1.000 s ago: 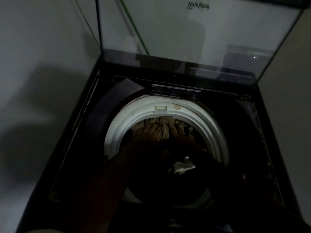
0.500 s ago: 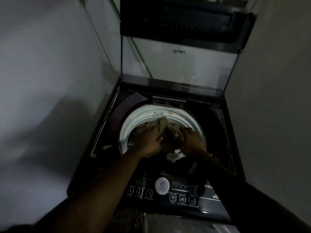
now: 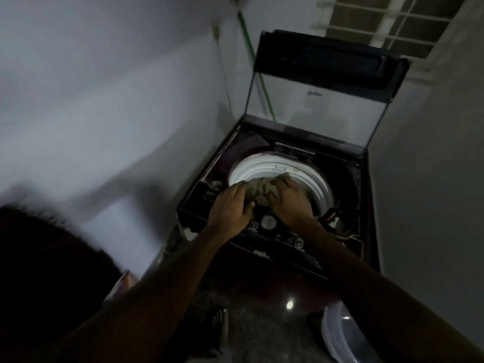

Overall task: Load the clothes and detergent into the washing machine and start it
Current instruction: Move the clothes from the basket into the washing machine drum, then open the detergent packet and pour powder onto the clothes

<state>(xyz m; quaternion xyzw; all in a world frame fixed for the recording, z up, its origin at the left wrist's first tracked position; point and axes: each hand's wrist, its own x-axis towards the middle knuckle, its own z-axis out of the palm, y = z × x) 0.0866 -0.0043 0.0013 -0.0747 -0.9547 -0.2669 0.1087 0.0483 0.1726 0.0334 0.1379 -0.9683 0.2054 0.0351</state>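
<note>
A dark top-loading washing machine [image 3: 348, 231] stands in a corner with its glass lid [image 3: 314, 108] raised upright. Its white drum rim [image 3: 251, 171] is open. A bundle of beige patterned cloth [image 3: 259, 191] sits at the front edge of the drum opening. My left hand [image 3: 230, 208] grips the cloth from the left and my right hand [image 3: 288, 200] grips it from the right. The control panel with a round white knob [image 3: 268, 221] lies just below my hands. No detergent shows.
Grey walls close in on the left and right of the machine. A pale plastic tub [image 3: 343, 336] stands on the floor at lower right. A green hose [image 3: 258, 66] runs down the back corner. A barred window [image 3: 387, 19] is at top right.
The view has pulled back and up from the drum. Both hands have come up from deep inside the drum to its front edge, still holding the beige cloth.
</note>
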